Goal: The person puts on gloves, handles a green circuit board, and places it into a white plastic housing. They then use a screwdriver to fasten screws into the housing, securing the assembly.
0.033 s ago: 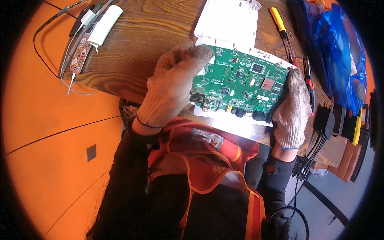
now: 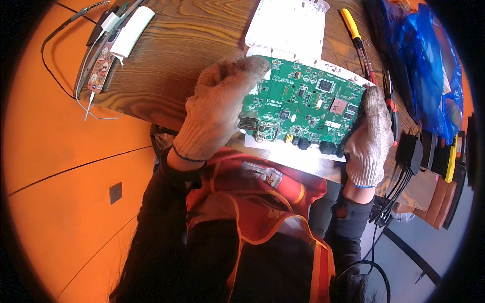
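A green circuit board (image 2: 303,103) is held up in front of me, tilted, with its chips and a copper-coloured square facing up. My left hand (image 2: 214,103), in a knitted work glove, grips its left end, thumb on top near the upper corner. On the opposite end, my gloved right hand (image 2: 371,134) closes around the edge. The undersides of both grips are hidden by the board. Black and yellow sockets line the board's near edge, and a metal connector sits near my left palm. Just beyond the board, a white plastic shell (image 2: 285,28) lies on the table.
On the wooden table (image 2: 177,55), a yellow-handled screwdriver (image 2: 350,24) and red-handled pliers (image 2: 392,107) lie right of the shell. A blue plastic bag (image 2: 427,65) fills the right side. At far left are a sticker-covered power strip (image 2: 101,65), a white roll (image 2: 133,33) and cables.
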Motion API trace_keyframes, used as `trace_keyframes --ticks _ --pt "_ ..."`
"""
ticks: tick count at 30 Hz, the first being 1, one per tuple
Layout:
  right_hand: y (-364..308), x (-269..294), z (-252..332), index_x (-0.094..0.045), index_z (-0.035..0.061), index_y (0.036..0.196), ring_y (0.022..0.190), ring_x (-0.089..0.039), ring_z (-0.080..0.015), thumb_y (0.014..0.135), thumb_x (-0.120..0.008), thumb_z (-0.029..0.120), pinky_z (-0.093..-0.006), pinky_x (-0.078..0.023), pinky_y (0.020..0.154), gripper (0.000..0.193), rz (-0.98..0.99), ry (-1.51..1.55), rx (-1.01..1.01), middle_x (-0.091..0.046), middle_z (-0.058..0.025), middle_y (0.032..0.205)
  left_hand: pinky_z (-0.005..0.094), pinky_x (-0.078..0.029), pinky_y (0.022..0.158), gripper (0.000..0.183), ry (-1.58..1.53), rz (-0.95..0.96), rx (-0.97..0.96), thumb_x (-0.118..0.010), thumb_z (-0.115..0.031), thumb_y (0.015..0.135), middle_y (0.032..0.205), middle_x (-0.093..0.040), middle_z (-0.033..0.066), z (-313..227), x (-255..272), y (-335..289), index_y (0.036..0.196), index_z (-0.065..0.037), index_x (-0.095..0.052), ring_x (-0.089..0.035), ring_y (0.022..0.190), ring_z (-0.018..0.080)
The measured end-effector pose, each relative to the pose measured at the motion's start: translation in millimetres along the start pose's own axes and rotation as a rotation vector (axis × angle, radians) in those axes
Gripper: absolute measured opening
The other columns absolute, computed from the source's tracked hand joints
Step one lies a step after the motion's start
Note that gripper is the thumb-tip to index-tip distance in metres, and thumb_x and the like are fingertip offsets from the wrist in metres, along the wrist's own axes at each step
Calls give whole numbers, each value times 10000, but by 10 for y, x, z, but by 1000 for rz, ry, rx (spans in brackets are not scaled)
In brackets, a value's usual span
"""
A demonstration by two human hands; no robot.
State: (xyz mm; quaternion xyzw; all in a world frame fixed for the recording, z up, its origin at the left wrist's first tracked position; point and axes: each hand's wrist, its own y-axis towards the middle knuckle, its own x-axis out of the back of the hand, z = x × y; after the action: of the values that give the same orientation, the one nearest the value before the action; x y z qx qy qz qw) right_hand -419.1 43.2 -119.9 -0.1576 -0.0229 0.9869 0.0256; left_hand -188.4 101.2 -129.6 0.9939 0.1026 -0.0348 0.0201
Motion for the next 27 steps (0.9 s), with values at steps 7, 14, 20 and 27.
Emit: trace_keyframes --ticks 7,14,20,27 --pt "89 137 -92 -631 -37 1083 1031 -609 -229 879 -565 55 -349 -482 906 233 5 -193 232 -630 -167 1111 287 -474 683 265 697 -63 -678 -533 -32 851 966 -626 88 123 31 2 1103 -53 -615 -592 793 196" --pt "187 205 -72 -594 -28 1131 946 -643 -200 884 -619 154 -318 -517 825 308 104 77 67 -649 -97 1102 384 -474 866 590 864 25 -272 -611 14 681 1172 -563 137 56 91 -32 1253 -69 -494 -571 1015 312" --pt "-96 486 189 -572 48 1220 1082 -586 -258 802 -584 -32 -339 -484 903 426 388 -1160 536 -606 -157 1173 366 -432 932 604 947 31 -563 -625 46 681 1206 -539 141 4 156 -35 1258 -55 -476 -537 1077 294" --pt "-168 626 249 -629 35 1118 1097 -578 -325 642 -620 -31 -385 -471 920 480 417 -1165 789 -632 -164 1119 344 -461 887 397 -233 94 475 -590 -228 878 1142 -576 89 -221 -28 -70 1218 -38 -516 -571 994 190"
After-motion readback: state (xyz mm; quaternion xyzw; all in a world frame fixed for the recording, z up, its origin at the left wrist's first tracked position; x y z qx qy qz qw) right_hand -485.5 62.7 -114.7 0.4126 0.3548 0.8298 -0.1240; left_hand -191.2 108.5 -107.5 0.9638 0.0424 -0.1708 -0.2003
